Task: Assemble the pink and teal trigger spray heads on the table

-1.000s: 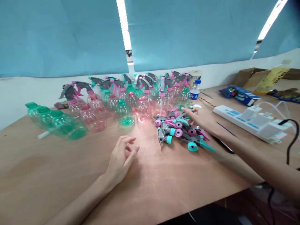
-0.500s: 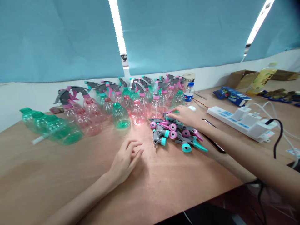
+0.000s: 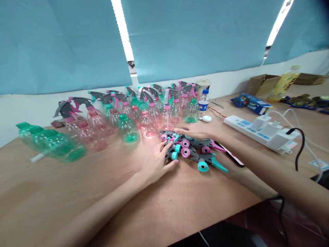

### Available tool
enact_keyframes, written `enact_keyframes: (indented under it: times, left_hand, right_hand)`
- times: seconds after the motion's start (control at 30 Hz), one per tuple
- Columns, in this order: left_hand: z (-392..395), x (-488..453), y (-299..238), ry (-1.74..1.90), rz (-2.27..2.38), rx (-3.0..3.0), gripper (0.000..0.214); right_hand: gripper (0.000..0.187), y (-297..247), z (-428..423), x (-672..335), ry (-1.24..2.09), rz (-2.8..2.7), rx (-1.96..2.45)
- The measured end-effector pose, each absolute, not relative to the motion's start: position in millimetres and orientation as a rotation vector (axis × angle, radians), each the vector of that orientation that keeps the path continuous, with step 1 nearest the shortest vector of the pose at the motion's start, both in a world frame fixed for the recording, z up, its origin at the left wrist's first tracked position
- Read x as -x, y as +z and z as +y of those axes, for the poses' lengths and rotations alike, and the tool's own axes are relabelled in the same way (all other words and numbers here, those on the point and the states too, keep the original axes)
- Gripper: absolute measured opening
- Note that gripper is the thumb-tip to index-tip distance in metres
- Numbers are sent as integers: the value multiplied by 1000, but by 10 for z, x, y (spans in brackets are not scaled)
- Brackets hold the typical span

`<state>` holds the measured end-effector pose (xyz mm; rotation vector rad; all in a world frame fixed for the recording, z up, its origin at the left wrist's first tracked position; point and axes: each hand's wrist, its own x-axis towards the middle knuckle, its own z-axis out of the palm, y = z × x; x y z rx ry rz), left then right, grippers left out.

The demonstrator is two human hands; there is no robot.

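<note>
A heap of grey trigger spray heads [image 3: 203, 167] with pink and turquoise collars lies on the table in front of me. My left hand [image 3: 158, 164] is at the heap's left edge, fingers and thumb apart around the nearest turquoise-collared heads. Stretched out flat, my right hand [image 3: 194, 132] lies over the back of the heap, its fingertips pointing left. Behind the heap stand an uncapped clear pink bottle [image 3: 148, 127] and an uncapped green bottle [image 3: 129, 132]. A pink bottle with a spray head [image 3: 167, 107] fitted stands close to them.
Rows of spray bottles [image 3: 96, 118] line the wall, with several green bottles [image 3: 51, 142] at the left. A phone [image 3: 233, 158] lies under my right forearm. Further right are a power strip [image 3: 249, 129], a Pepsi bottle [image 3: 204, 104], a blue packet [image 3: 253, 103] and a yellow drink bottle [image 3: 284, 84].
My left hand has moved right and forward from the bare table to the heap. My right hand has flattened and stretched left over the heap. The view has shifted slightly.
</note>
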<state>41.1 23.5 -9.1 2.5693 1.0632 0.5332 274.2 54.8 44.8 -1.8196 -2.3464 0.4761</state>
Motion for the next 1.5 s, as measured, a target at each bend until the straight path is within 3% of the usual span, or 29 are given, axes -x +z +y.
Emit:
enact_keyframes:
  times: [0.2, 0.4, 0.53, 0.77, 1.27, 1.5]
  left_hand:
    - [162, -369, -103, 541, 1064, -2629, 58]
    - [83, -305, 16, 588, 1071, -2683, 57]
    - [98, -402, 39, 564, 919, -2786, 57]
    - [83, -570, -67, 451, 815, -2866, 63]
    - [120, -337, -33, 540, 793, -2971, 34]
    - [35, -155, -51, 610, 814, -2856, 52]
  right_hand:
    - [72, 487, 199, -2729, 533, -2450, 1583]
    - [82, 208, -160, -2770, 46, -2395, 1559]
    - [84, -12, -397, -2772, -16, -2365, 1597]
    - [73, -274, -646, -2716, -15, -2311, 1601]
    - [24, -276, -762, -2727, 39, -2098, 1316]
    - [21, -282, -725, -2706, 109, -2089, 1302]
